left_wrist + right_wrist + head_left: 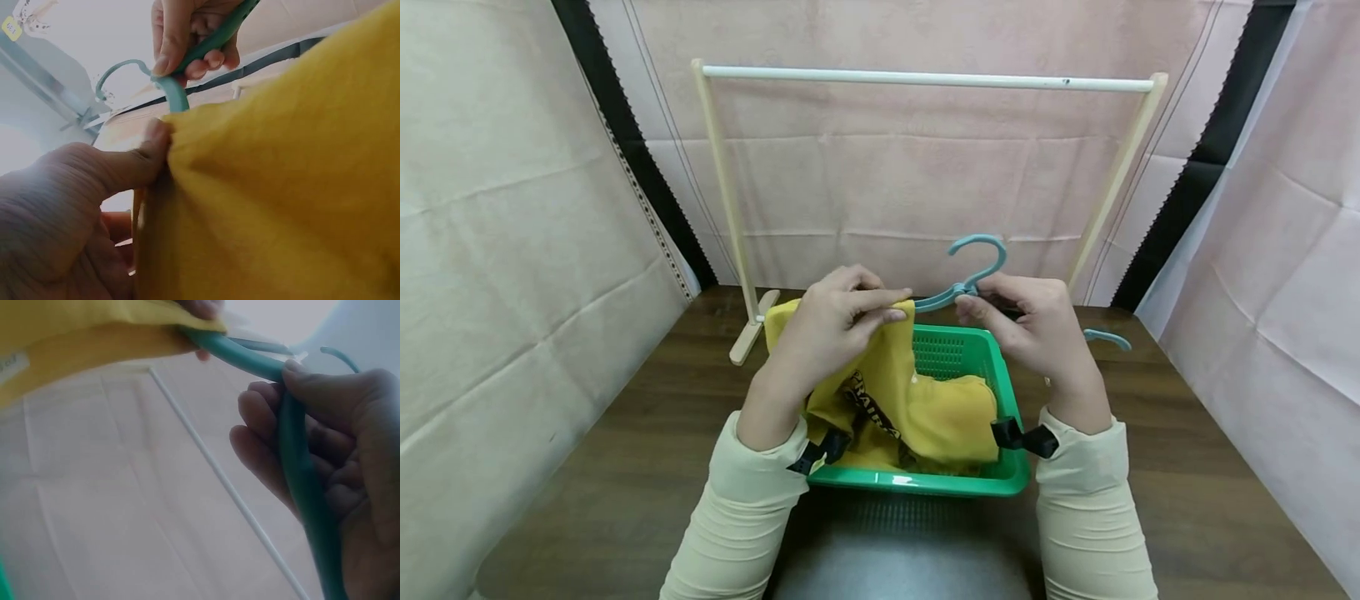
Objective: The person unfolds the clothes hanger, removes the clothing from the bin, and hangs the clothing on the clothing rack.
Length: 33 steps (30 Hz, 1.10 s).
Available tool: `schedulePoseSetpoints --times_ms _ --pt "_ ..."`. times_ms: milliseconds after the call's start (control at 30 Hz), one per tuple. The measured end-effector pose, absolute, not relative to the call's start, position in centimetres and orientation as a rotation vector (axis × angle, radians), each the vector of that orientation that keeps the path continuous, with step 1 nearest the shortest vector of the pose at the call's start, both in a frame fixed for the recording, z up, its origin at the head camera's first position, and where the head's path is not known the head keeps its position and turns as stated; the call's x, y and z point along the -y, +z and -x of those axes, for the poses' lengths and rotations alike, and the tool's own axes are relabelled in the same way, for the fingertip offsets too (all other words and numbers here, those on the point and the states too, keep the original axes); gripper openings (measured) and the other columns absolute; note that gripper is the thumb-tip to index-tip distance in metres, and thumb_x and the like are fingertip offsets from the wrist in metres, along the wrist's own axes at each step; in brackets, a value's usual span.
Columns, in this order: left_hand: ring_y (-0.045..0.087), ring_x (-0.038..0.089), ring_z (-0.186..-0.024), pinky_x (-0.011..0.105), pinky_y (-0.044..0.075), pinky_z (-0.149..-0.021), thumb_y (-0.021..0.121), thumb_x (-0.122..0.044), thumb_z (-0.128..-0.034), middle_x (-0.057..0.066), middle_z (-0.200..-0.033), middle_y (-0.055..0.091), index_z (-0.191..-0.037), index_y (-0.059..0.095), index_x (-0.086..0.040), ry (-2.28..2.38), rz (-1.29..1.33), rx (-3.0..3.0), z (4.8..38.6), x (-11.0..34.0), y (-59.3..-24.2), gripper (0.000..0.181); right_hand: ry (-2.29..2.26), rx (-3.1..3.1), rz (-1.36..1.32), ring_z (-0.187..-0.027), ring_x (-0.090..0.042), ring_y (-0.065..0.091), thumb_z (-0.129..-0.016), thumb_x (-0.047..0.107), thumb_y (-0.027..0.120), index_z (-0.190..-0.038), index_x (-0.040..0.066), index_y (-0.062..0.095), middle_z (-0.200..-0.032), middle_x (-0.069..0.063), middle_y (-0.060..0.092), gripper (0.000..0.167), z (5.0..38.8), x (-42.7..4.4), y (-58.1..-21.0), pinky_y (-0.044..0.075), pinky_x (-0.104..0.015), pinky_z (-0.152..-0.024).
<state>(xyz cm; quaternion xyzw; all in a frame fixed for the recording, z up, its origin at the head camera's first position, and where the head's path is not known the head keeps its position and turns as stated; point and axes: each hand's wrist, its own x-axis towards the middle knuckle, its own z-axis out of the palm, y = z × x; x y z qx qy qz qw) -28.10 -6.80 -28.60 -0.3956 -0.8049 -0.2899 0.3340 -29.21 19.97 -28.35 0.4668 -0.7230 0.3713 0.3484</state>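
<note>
Yellow garment (951, 412) is stretching up from the basket to your left hand (838, 317), its upper corner lying between your two hands and its lower folds bunching below them. You are pinching that edge with your left thumb and fingers, and a fold is gathering just beside the thumb. A black lettered band (872, 404) is running down the cloth below your left hand, and in the right wrist view a pale label (15, 367) is showing on the fabric.

Blue-green hanger (940, 298) is bridging the space between your hands: one arm is running in under the garment's edge, while its hook is pointing upward. Your right hand (1026, 321) is gripping it near the neck, thumb pressing on top, with the other arm passing along the palm. Your hands are working apart, near each other.

Green basket (925, 483) is standing beneath, holding the lower part of the cloth. A blue curved piece (1108, 337) is showing beside your right wrist; you cannot tell which hanger it is belonging to. Behind, a white bar (887, 77) is spanning two pale posts (726, 183), and the brown tabletop (625, 500) is supporting the basket. Pale cloth walls (497, 250) are surrounding the work.
</note>
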Motion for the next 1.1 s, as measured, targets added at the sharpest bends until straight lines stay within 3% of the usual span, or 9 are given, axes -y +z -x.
schedulePoseSetpoints --times_ms 100,233,367,500,667,800,1000,1100 --pt "0.059 0.011 -0.079 0.026 0.049 -0.069 0.075 -0.020 -0.0921 -0.002 -0.093 0.070 -0.111 0.078 -0.009 -0.721 1.029 2.134 28.1 7.0 -28.6 0.022 0.960 1.866 -1.207 -0.069 -0.013 0.072 -0.087 -0.003 0.075 -0.095 0.003 0.076 -0.081 0.001 0.075 0.009 29.1 -20.2 -28.4 0.053 -0.017 -0.062" --pt "0.064 0.009 -0.081 0.027 0.052 -0.072 0.074 -0.021 -0.0933 -0.002 -0.095 0.073 -0.102 0.076 -0.010 -0.744 1.017 2.192 27.9 6.9 -28.7 0.015 0.965 1.863 -1.219 -0.070 -0.013 0.072 -0.092 0.005 0.073 -0.094 0.001 0.076 -0.083 0.001 0.075 0.005 29.2 -20.0 -28.6 0.054 -0.018 -0.064" --pt "0.062 0.005 -0.075 0.024 0.051 -0.067 0.074 -0.020 -0.0933 -0.004 -0.092 0.072 -0.097 0.076 -0.011 -0.792 1.023 2.189 27.9 6.8 -28.8 0.010 0.936 1.837 -1.257 -0.071 -0.010 0.071 -0.090 0.001 0.075 -0.094 0.002 0.076 -0.084 0.001 0.075 0.004 29.4 -18.8 -28.9 0.055 -0.018 -0.065" --pt "0.061 0.002 -0.073 0.022 0.051 -0.063 0.075 -0.017 -0.0930 -0.004 -0.091 0.073 -0.098 0.077 -0.011 -0.838 1.060 2.137 27.8 6.5 -28.8 0.008 0.944 1.801 -1.312 -0.068 -0.009 0.070 -0.083 -0.008 0.077 -0.093 0.004 0.076 -0.081 0.001 0.074 0.015 29.6 -17.1 -29.0 0.055 -0.019 -0.062" --pt "0.060 0.003 -0.069 0.023 0.050 -0.061 0.075 -0.015 -0.0924 -0.002 -0.091 0.074 -0.099 0.078 -0.008 -0.894 1.068 2.034 27.4 6.0 -28.5 0.010 1.001 1.782 -1.316 -0.066 -0.010 0.070 -0.090 0.000 0.074 -0.093 0.004 0.078 -0.080 0.002 0.074 0.007 29.5 -15.8 -29.1 0.054 -0.019 -0.059" --pt "0.059 0.002 -0.068 0.022 0.049 -0.061 0.075 -0.019 -0.0933 -0.003 -0.092 0.075 -0.099 0.078 -0.009 -0.869 1.031 2.007 27.3 5.9 -28.4 0.012 0.945 1.824 -1.285 -0.068 -0.009 0.070 -0.092 0.006 0.073 -0.096 0.005 0.078 -0.080 0.002 0.074 0.006 29.3 -16.0 -29.0 0.054 -0.018 -0.062" --pt "0.061 0.002 -0.068 0.024 0.049 -0.061 0.077 -0.022 -0.0916 -0.006 -0.090 0.075 -0.098 0.079 -0.013 -0.839 0.931 2.027 27.3 6.7 -28.4 0.011 0.868 1.977 -1.294 -0.085 -0.007 0.071 -0.088 0.000 0.076 -0.106 0.009 0.077 -0.096 0.003 0.076 0.020 29.5 -17.2 -28.9 0.055 -0.020 -0.076" --pt "0.063 0.003 -0.072 0.025 0.051 -0.063 0.077 -0.020 -0.0910 -0.006 -0.091 0.075 -0.098 0.079 -0.012 -0.873 0.932 2.022 27.4 6.9 -28.2 0.011 0.899 2.001 -1.281 -0.088 -0.007 0.071 -0.088 0.001 0.077 -0.104 0.011 0.078 -0.097 0.006 0.075 0.019 29.6 -17.7 -28.9 0.055 -0.021 -0.077"
